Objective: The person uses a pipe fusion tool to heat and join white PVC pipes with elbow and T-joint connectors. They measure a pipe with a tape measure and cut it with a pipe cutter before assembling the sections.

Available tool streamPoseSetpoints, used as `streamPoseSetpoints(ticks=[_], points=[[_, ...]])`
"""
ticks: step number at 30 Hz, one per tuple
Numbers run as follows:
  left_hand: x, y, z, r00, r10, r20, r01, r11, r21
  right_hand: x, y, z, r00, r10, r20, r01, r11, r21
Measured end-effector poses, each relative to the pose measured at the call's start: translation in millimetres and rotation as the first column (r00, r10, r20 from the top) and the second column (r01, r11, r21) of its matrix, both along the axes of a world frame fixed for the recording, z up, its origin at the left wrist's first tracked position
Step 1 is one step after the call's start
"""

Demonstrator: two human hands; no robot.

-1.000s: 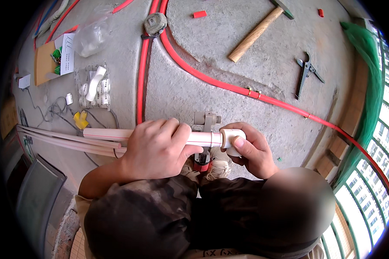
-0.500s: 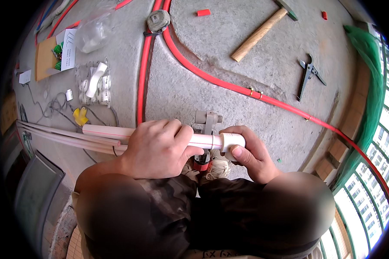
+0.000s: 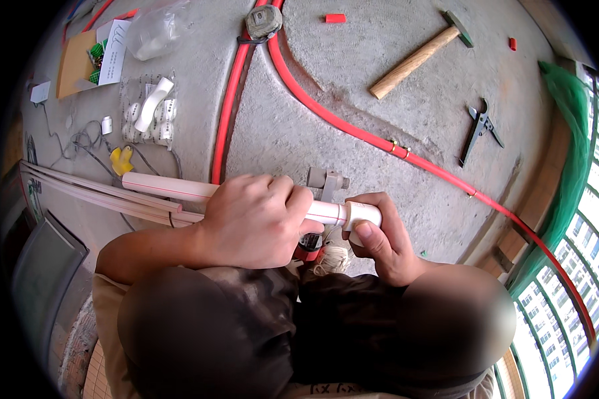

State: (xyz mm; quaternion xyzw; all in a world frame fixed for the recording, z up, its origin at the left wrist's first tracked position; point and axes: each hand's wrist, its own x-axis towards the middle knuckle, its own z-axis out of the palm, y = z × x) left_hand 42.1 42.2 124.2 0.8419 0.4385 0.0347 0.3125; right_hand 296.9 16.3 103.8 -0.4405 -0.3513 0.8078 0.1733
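White pipe (image 3: 170, 187) now more slanted in view (left hand (image 3: 258, 218) around it)

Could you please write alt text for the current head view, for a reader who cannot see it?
A person's left hand grips a white pipe while the right hand holds a white fitting at the pipe's right end. Beyond them, red tubing, a wooden-handled hammer and dark cutters lie on a grey concrete floor.
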Motion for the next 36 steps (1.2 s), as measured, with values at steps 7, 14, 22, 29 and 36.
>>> streamPoseSetpoints(ticks=[7, 14, 22, 29, 36], points=[[-2.2, 0.0, 0.3, 1.0, -0.015, 0.024, 0.015, 1.0, -0.003, -5.0, -3.3, -3.8, 0.995, -0.024, -0.092, 0.025, 1.0, 0.015], [-3.6, 0.3, 0.3, 0.998, -0.047, 0.051, 0.045, 0.999, 0.028, -7.3, -4.0, -4.9, 0.996, 0.037, -0.083, -0.03, 0.996, 0.083], [-2.0, -0.6, 2.3, 0.997, -0.071, 0.015, 0.07, 0.996, 0.052, -8.8, 0.2, -0.2, 0.996, 0.061, -0.072, -0.057, 0.996, 0.062], [0.3, -1.6, 4.1, 0.998, -0.053, 0.025, 0.051, 0.994, 0.1, -8.0, -3.3, -1.3, 0.994, 0.023, -0.111, -0.017, 0.998, 0.058], [2.2, -1.7, 4.5, 0.997, -0.074, 0.005, 0.073, 0.984, 0.162, -9.8, -6.5, 2.6, 0.993, -0.023, -0.114, 0.027, 0.999, 0.036]])
